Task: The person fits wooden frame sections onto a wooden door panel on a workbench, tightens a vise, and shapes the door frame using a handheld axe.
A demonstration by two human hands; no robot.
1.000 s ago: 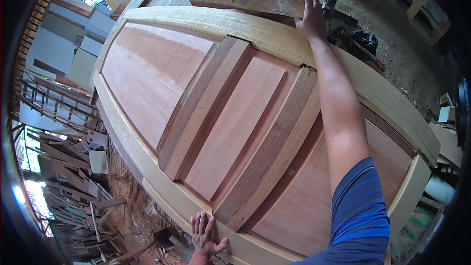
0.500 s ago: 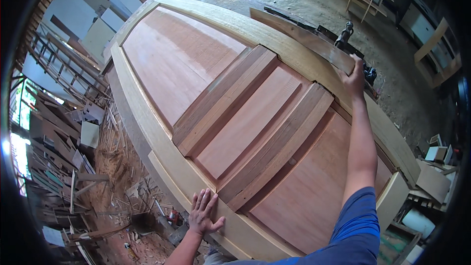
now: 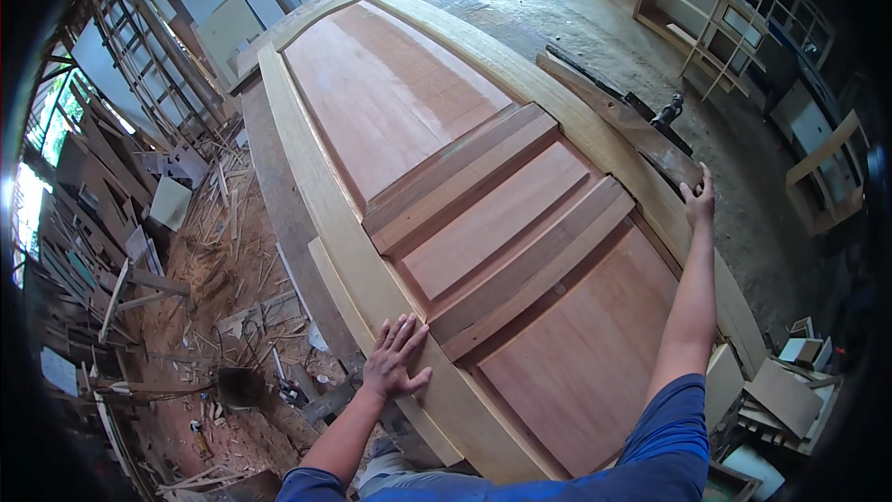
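Observation:
A large wooden door panel (image 3: pixel 539 367) lies flat before me, with reddish recessed panels, darker cross rails (image 3: pixel 530 274) and a pale frame with a curved edge. My left hand (image 3: pixel 398 360) rests palm down on the pale near-left stile (image 3: pixel 344 232), fingers spread, holding nothing. Stretched across to the far right side, my right hand (image 3: pixel 700 195) grips the near end of a brown wooden board (image 3: pixel 624 121), thumb on the face towards me. That board runs along the door's right edge beside a dark metal clamp (image 3: pixel 667 112). Part of the right fingers is hidden behind it.
Under the door is a worktable (image 3: pixel 269 158). Wood scraps and sawdust (image 3: pixel 200 260) cover the floor at left, near leaning boards (image 3: pixel 107 163) and a ladder-like frame (image 3: pixel 130 33). A cabinet frame (image 3: pixel 692 5) stands far right; offcuts (image 3: pixel 785 395) are piled at lower right.
The whole view has shifted, so the door and clamp sit differently in it. My left hand stays flat on the stile, and my right hand is still at the board's end.

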